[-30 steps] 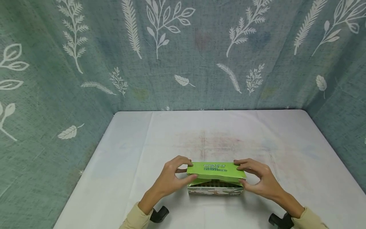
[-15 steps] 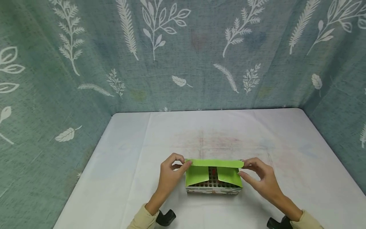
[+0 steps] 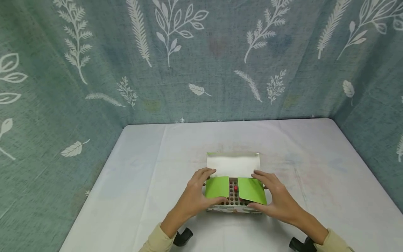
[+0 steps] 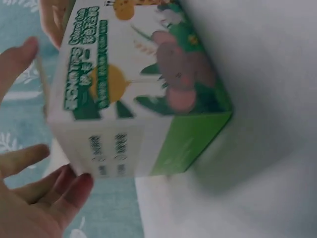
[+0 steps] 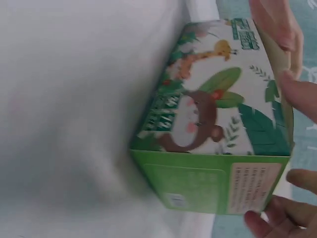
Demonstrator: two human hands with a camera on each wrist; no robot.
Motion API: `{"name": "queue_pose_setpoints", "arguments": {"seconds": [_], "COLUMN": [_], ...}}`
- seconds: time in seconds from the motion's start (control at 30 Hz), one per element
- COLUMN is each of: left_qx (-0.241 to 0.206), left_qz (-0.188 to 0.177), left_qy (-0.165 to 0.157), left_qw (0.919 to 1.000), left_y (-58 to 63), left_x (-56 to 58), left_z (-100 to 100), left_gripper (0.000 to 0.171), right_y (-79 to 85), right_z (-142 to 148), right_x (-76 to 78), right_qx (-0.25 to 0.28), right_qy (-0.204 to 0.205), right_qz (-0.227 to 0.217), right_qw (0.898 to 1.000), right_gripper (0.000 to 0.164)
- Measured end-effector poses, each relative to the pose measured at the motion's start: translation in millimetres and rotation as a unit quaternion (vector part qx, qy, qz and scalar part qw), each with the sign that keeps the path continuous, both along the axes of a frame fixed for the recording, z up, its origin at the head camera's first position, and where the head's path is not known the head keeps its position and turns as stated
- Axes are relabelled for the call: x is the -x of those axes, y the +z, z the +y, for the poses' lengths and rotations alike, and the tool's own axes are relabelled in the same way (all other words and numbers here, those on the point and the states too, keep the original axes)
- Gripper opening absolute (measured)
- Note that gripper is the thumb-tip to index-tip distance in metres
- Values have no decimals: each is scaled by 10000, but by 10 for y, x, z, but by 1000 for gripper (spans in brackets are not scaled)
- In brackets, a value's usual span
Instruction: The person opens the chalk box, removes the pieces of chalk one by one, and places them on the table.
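Observation:
A colored chalk box (image 3: 234,209) with cartoon animals stands on the table, its lid (image 3: 233,164) tilted back with the white inside showing. Two green inner flaps (image 3: 217,187) cover its left and right. Between them shows a holed insert (image 3: 232,199) with a red chalk end (image 3: 235,188). My left hand (image 3: 198,192) spans the left flap, thumb at its front edge; fingertips (image 4: 84,186) touch the box's end panel in the left wrist view. At the other end, my right hand (image 3: 275,196) has its thumb at the right flap's front edge and fingertips (image 5: 255,220) at the box's corner.
A white cloth covers the table (image 3: 176,150), with faint reddish stains behind the box. Leaf-patterned curtains (image 3: 220,77) hang along the back and both sides. Black wrist cameras (image 3: 183,237) sit under the sleeves.
The green lid has swung up and back from over the box, uncovering the flaps and insert. Both hands have let go of it and come down to the box's ends.

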State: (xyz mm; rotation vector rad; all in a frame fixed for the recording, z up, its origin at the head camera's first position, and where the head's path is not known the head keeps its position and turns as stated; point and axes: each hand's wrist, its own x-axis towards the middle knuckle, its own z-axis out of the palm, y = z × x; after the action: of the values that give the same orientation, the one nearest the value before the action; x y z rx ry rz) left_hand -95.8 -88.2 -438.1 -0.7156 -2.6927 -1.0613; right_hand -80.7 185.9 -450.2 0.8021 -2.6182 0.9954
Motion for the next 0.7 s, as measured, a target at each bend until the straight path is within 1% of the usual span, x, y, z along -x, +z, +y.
{"name": "queue_pose_setpoints", "arguments": {"seconds": [0.07,0.17,0.27,0.43,0.5,0.57,0.63,0.7], "left_qx": [301,429,221,-383,-604,-820,-965,-940], "left_qz": [-34,-105,-193,-312,-354,-322,-155,113], "left_qy": [-28,-135,-306,-651,-696,-685,-653,-562], "left_qw": [9995,9989,9991,9967,9951,9938,9931,9939], "left_y": [28,73,108,132,134,142,161,203], "left_x": [-9,-15,-12,-13,-29,-49,-67,-82], "left_z": [-3,-24,-64,-142,-169,-193,-213,-232], "left_gripper": [84,81,75,66,64,64,65,69], "right_y": [16,58,99,149,166,183,204,228], "right_z": [-19,-32,-19,35,56,78,105,140], "right_x": [7,12,10,-17,-36,-52,-60,-68], "right_qx": [-171,-331,-334,-177,-29,176,415,567], "right_qy": [-48,-123,-145,17,97,133,112,27], "right_qz": [-81,-147,-223,-231,-82,190,533,887], "right_qw": [9998,9993,9991,9996,9999,9996,9977,9944], "right_gripper": [81,80,76,72,74,76,78,76]}}
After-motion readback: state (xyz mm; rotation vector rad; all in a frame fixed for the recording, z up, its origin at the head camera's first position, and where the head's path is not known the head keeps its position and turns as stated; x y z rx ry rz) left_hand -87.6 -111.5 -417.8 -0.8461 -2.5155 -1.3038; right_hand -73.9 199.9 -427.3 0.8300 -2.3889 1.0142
